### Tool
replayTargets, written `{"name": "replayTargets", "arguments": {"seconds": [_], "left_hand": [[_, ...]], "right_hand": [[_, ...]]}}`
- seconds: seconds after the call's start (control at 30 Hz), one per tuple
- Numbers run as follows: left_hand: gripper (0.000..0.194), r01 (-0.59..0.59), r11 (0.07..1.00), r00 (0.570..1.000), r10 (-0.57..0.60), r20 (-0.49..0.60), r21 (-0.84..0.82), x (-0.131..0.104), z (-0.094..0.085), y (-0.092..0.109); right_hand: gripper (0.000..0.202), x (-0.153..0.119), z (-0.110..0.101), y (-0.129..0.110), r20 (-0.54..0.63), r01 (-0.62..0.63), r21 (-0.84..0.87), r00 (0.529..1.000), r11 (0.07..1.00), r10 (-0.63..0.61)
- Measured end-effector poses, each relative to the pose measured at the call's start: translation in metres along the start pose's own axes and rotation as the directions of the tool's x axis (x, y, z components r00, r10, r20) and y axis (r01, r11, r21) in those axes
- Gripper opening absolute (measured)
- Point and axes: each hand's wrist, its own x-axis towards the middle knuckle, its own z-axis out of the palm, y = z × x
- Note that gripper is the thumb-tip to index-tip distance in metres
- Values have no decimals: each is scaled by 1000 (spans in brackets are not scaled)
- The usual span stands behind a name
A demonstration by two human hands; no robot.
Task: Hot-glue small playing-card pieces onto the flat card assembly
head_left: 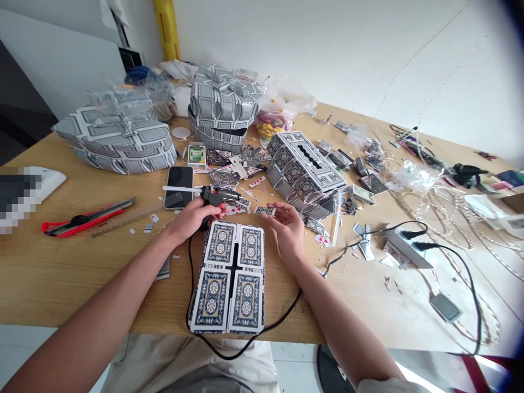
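Bare forearms stretched forward, left hand curled in a grip, right hand pinching

Tabletop under both hands: pale wood grain, smooth, low sheen. Glue gun in the left hand: dark plastic body. Glue stick at that hand's far side: milky, translucent, smooth. Card piece in the right hand: printed card. Box nearer the body than both hands: printed playing cards, smooth, faint sheen. Phone beyond the left hand: dark, glass-like, glossy. Utility knife left of the left hand: red plastic casing, grey metal blade. Slotted box beyond the right hand: patterned, folded card. Power strip right of the right hand: smooth white plastic.
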Motion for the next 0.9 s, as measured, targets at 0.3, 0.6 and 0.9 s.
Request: {"name": "replayTargets", "arguments": {"seconds": [0.3, 0.6, 0.9], "left_hand": [[46, -108, 971, 984, 135, -119, 214, 2, 11, -10], [46, -42, 997, 997, 37, -73, -63, 9, 8, -18], [34, -128, 967, 960, 177, -216, 220, 7, 11, -23]], "right_hand": [[52, 1, 2, -5, -23, -51, 132, 998, 990, 55], [50, 2, 0, -1, -46, -53, 131, 997, 990, 60], [45, 0, 2, -2, -32, -90, 167, 995, 982, 97]]}}
